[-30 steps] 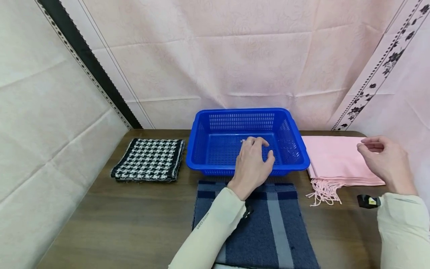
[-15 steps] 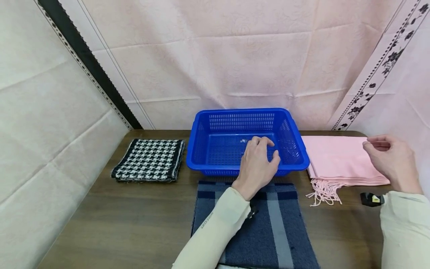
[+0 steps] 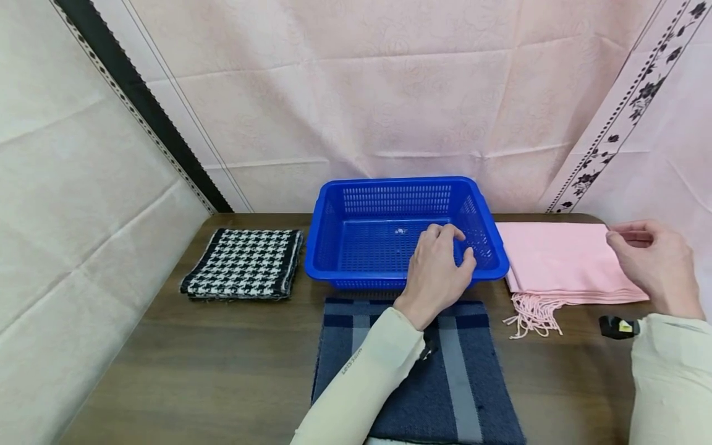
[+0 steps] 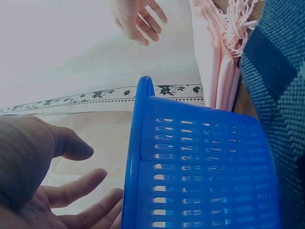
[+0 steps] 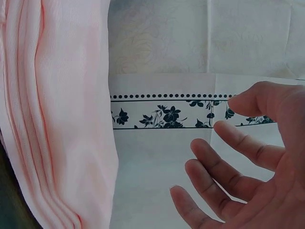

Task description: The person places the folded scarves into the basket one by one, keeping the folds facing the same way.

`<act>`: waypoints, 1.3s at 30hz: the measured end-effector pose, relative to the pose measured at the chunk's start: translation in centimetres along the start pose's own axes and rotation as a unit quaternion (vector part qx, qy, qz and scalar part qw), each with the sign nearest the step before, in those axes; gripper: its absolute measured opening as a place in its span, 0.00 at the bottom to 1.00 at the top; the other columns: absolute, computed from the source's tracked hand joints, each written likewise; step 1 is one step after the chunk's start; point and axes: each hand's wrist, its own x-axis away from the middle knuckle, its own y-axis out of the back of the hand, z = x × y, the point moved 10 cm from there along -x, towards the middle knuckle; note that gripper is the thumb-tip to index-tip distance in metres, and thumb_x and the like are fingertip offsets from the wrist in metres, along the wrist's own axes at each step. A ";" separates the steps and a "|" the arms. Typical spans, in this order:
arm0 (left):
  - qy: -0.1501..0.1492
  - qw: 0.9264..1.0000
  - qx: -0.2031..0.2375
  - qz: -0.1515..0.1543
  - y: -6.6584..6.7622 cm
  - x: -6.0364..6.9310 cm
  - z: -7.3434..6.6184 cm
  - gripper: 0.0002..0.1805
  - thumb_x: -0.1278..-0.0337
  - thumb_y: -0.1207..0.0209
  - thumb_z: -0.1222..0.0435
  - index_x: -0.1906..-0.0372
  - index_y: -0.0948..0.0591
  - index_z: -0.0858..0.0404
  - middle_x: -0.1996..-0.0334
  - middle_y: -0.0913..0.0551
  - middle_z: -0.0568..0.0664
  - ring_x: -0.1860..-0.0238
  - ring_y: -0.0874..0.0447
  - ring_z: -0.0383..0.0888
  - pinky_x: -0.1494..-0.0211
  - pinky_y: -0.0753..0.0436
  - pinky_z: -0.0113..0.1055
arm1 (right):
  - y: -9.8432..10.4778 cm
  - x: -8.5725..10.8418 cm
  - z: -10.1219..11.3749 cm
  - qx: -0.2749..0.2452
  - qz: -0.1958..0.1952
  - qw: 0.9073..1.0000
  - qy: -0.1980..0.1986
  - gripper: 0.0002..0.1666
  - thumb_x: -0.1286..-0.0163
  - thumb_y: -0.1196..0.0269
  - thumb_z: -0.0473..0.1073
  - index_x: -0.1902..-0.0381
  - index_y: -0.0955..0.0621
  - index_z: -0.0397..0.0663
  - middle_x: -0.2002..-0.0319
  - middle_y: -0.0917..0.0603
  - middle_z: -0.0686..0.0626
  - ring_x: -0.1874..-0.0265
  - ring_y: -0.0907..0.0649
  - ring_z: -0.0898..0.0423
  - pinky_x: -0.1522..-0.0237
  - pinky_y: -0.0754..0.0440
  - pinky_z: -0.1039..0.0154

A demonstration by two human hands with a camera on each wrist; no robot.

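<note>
My left hand (image 3: 436, 272) hovers over the front right part of a blue plastic basket (image 3: 356, 276), its fingers loosely bent and holding nothing. In the left wrist view its thumb and fingers (image 4: 78, 188) stand apart beside the basket's rim. Over the right end of a folded pink scarf (image 3: 562, 256) is my right hand (image 3: 656, 269). The right wrist view shows that hand's fingers (image 5: 228, 176) spread beside the scarf, apart from it. A folded navy scarf (image 3: 428, 402) with grey stripes lies below my left forearm, in front of the basket.
To the basket's left, a folded black and white houndstooth cloth (image 3: 245, 262) lies on the brown wooden table (image 3: 211, 364). Pale patterned sheets (image 3: 411, 111) hang behind and at both sides. A small white mark (image 3: 400, 231) shows on the basket floor. Pink fringe hangs toward the front.
My left hand has drifted to the right across the basket's front. The right hand has shifted slightly right over the pink scarf. The cloths and basket stay in place.
</note>
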 end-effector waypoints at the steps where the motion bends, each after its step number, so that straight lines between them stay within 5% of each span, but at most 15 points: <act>1: 0.001 1.000 -0.001 0.000 0.0 0.0 0.0 0.14 0.29 0.42 0.54 0.45 0.19 0.55 0.44 0.19 0.48 0.45 0.21 0.43 0.43 0.16 0.37 | 0.0 0.0 -0.1 -0.001 0.000 1.000 -0.002 0.06 0.28 0.42 0.58 0.59 0.20 0.69 0.79 0.33 0.93 0.73 0.33 0.89 0.68 0.35 0.77; 3: 0.004 1.000 -0.002 0.001 -0.1 0.0 0.0 0.14 0.29 0.43 0.54 0.45 0.19 0.54 0.43 0.19 0.48 0.45 0.21 0.43 0.43 0.16 0.36 | 0.0 0.0 -0.3 -0.001 0.001 1.000 -0.010 0.00 0.28 0.42 0.58 0.61 0.24 0.77 0.79 0.33 0.93 0.73 0.33 0.88 0.67 0.35 0.76; 12: 0.005 1.000 -0.011 0.003 -0.4 -0.5 -0.3 0.15 0.28 0.43 0.53 0.44 0.20 0.54 0.44 0.19 0.47 0.46 0.21 0.41 0.42 0.17 0.35 | 0.3 -0.3 -0.7 0.003 -0.014 1.000 -0.017 0.03 0.28 0.42 0.59 0.64 0.24 0.76 0.80 0.35 0.93 0.72 0.35 0.87 0.66 0.37 0.75; 18: 0.004 1.000 -0.012 0.003 -0.4 -0.8 -0.7 0.14 0.28 0.42 0.54 0.44 0.20 0.54 0.45 0.19 0.46 0.47 0.21 0.41 0.45 0.17 0.33 | 0.7 -0.4 -0.6 0.014 -0.024 0.999 -0.016 0.16 0.29 0.42 0.58 0.58 0.19 0.54 0.81 0.37 0.93 0.74 0.37 0.88 0.67 0.37 0.74; 24: -0.001 1.000 -0.016 0.007 -0.7 -1.2 -1.4 0.14 0.29 0.42 0.54 0.45 0.20 0.53 0.46 0.19 0.45 0.49 0.22 0.39 0.50 0.18 0.28 | 0.9 -0.5 -0.8 0.010 -0.031 0.999 -0.018 0.05 0.29 0.41 0.59 0.65 0.23 0.72 0.81 0.36 0.93 0.74 0.36 0.88 0.68 0.37 0.77; 32: -0.002 0.999 -0.032 0.010 -1.1 -1.3 -2.1 0.14 0.29 0.42 0.53 0.44 0.19 0.52 0.47 0.19 0.43 0.48 0.21 0.38 0.49 0.18 0.28 | 0.4 -0.5 -1.0 0.024 -0.026 0.999 -0.023 0.30 0.28 0.44 0.58 0.45 0.21 0.37 0.82 0.40 0.93 0.75 0.38 0.89 0.68 0.37 0.74; 39: 0.002 1.000 -0.024 0.017 -1.7 -1.5 -2.9 0.14 0.28 0.42 0.53 0.44 0.20 0.51 0.47 0.20 0.42 0.48 0.22 0.36 0.46 0.19 0.28 | 0.8 -0.5 -1.9 0.002 -0.030 0.999 -0.031 0.05 0.29 0.42 0.57 0.60 0.23 0.68 0.80 0.37 0.93 0.75 0.35 0.89 0.69 0.36 0.79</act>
